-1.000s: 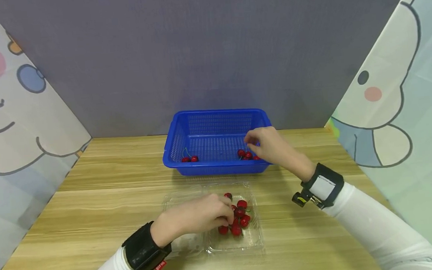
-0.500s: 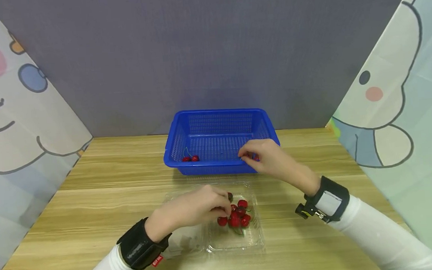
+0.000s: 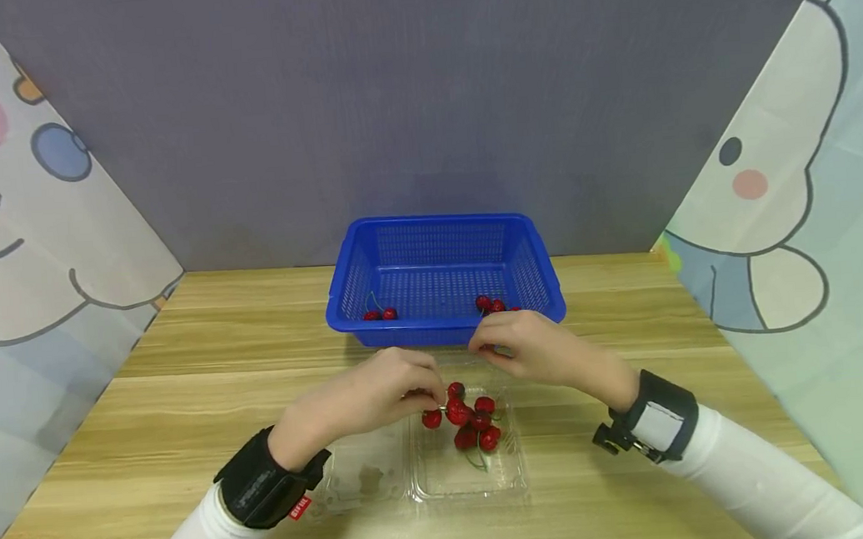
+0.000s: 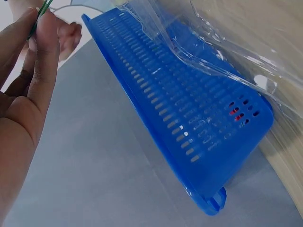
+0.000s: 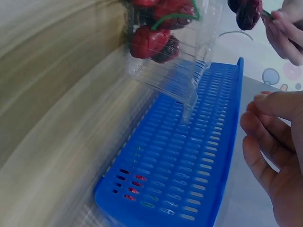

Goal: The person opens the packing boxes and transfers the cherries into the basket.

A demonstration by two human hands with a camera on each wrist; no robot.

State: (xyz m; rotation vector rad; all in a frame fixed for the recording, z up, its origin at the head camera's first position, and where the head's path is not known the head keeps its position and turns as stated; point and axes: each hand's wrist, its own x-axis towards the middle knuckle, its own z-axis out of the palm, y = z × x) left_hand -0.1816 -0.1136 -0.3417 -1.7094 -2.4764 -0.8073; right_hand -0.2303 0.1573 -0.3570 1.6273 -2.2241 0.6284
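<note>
My left hand [image 3: 380, 392] is over the clear plastic box [image 3: 461, 483], pinching a green cherry stem [image 4: 41, 13] between thumb and fingertips. Dark red cherries [image 5: 248, 14] hang from that stem in the right wrist view. More cherries [image 3: 489, 439] lie in the box's right half, several with stems. My right hand [image 3: 533, 347] hovers between the box and the front rim of the blue basket [image 3: 421, 335], fingers loosely curled, nothing seen between them in the right wrist view.
Inside the basket, a pair of cherries [image 3: 389, 313] lies at the front left and a few cherries [image 3: 484, 303] at the front right. The box's lid half [image 3: 356, 479] lies flat to the left on the wooden table [image 3: 207, 385]. A grey panel [image 3: 420, 111] rises behind.
My left hand has lifted and drawn slightly back left, raising cherries by the stem. My right hand has come back from over the basket toward the box.
</note>
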